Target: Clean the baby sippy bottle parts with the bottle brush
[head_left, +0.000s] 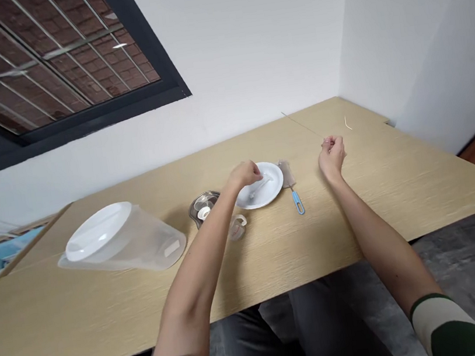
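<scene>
My left hand (245, 175) is closed over the left part of a white plate (277, 183), its fingertips pinched together. What they hold, if anything, I cannot make out. A clear, slender object (260, 186) lies in the plate just below those fingertips. Off to the right, my right hand (332, 156) is closed above the table, fingers pinched at the near end of a thin straight stick (299, 123) that points to the back left. Between the two hands lies a small mesh strainer with a blue handle (298, 202), close by the plate's right rim.
A translucent pitcher (148, 237) with a white lid stands at the left. Beside it is a metal bowl (192, 211) with a white piece inside, partly hidden by my left forearm. A small clear cup (236, 230) sits nearer me. A short bent strip (347, 123) lies at the back right.
</scene>
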{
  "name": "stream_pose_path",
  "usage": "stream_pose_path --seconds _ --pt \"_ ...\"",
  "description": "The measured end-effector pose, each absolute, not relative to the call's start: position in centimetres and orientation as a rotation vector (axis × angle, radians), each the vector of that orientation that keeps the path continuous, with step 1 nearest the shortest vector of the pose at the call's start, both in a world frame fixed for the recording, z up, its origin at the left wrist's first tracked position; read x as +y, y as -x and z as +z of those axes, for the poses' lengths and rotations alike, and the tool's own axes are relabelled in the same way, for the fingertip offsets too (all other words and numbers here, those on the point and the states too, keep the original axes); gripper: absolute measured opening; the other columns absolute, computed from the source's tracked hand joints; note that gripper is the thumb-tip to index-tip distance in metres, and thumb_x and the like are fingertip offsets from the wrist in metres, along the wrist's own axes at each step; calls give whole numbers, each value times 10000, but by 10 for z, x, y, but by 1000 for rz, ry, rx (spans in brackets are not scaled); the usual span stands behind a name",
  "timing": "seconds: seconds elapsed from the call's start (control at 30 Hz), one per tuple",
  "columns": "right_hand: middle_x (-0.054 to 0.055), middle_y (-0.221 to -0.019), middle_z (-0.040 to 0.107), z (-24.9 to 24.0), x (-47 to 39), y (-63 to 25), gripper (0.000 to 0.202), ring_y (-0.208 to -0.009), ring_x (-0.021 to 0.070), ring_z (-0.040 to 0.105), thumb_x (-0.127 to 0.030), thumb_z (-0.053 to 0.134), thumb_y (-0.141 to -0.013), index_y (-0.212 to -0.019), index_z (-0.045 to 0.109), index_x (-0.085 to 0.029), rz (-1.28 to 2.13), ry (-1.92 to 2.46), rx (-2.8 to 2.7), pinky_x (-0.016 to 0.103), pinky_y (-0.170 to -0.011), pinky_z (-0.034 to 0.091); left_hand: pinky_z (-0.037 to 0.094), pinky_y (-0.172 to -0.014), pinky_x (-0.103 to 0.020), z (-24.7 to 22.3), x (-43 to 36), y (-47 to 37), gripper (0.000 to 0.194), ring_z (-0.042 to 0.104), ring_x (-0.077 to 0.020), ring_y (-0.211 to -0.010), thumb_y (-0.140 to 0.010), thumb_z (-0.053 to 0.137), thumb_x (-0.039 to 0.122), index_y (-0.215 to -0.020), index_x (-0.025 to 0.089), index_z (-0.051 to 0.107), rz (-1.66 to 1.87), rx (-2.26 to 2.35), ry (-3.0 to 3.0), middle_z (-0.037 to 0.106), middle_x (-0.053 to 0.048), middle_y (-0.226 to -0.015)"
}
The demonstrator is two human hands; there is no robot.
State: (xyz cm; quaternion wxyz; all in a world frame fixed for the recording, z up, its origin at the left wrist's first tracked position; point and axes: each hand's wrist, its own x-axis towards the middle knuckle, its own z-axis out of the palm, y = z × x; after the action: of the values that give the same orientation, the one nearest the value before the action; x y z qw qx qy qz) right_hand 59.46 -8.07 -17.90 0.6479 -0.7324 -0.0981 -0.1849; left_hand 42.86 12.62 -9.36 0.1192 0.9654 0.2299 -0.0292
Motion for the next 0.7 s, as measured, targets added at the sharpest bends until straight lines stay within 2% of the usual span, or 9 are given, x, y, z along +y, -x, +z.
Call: stream_pose_path --seconds 0.13,0.33,0.53,0.7 --pt "57 -964 637 -177 -80 -592 128 -922 209 569 -336 391 -972 -963 463 -230 -412 1673 -220 427 -978 369 476 -694 -246 -102 127 -439 141 696 -202 -810 -710 803 240 -842 188 803 -204 678 -2827 783 -59 -888" --pt "54 -948 639 -175 -79 -591 131 -926 210 565 -334 388 -976 -953 470 -234 -401 1651 -218 445 -1003 361 486 -712 -262 -116 125 -451 165 703 -222 -813 -682 820 229 -840 186 807 -252 723 -2840 781 -77 -866" --pt "56 -933 632 -175 -78 -593 133 -924 210 585 -346 389 -968 -956 462 -237 -391 1622 -236 430 -976 401 488 -730 -277 -122 126 -453 157 692 -226 -803 -675 789 169 -831 163 801 -179 723 -2821 774 -92 -847" --pt "53 -888 640 -171 -78 -591 109 -857 188 611 -329 428 -946 -945 468 -228 -384 1553 -264 372 -897 459 478 -689 -258 -109 136 -436 116 661 -186 -758 -750 739 249 -797 151 778 -20 691 -2735 761 -70 -822"
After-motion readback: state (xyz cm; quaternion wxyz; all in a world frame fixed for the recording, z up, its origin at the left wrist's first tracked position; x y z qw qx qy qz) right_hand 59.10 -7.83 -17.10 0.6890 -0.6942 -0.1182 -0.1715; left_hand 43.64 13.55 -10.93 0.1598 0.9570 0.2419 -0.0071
